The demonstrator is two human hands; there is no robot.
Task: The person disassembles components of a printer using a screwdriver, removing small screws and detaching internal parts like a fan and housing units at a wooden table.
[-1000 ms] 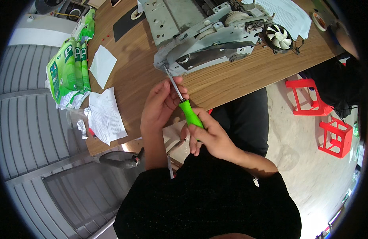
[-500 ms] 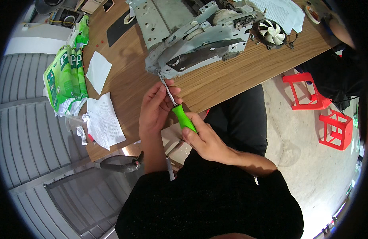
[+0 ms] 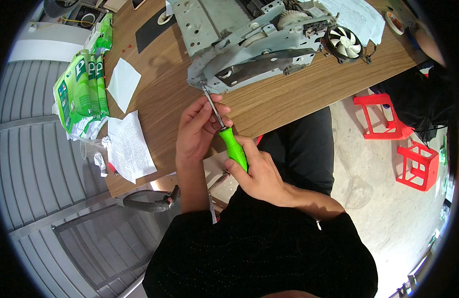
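My right hand (image 3: 263,178) is wrapped round the green handle of a screwdriver (image 3: 233,148). Thumb and fingers of my left hand (image 3: 195,128) close lightly about its metal shaft, steadying it. The shaft slants up and to the left, and its tip meets the near left corner of a grey metal machine frame (image 3: 203,69). Whatever screw may be under the tip is too small to make out. Gears and a dark curved strip show on the frame's near side. A small black fan with white blades (image 3: 344,43) sits to the frame's right.
Green packs (image 3: 80,94), a blank sheet (image 3: 124,84) and a printed sheet (image 3: 131,149) lie on the left. A black chair armrest (image 3: 150,201) is beside the table's near left corner. Red stools (image 3: 418,166) stand on the floor at right, near another person's arm (image 3: 430,47).
The table and machine frame sit slightly further right and higher in the view. My hands have shifted a little right with the screwdriver, whose tip stays at the frame's corner.
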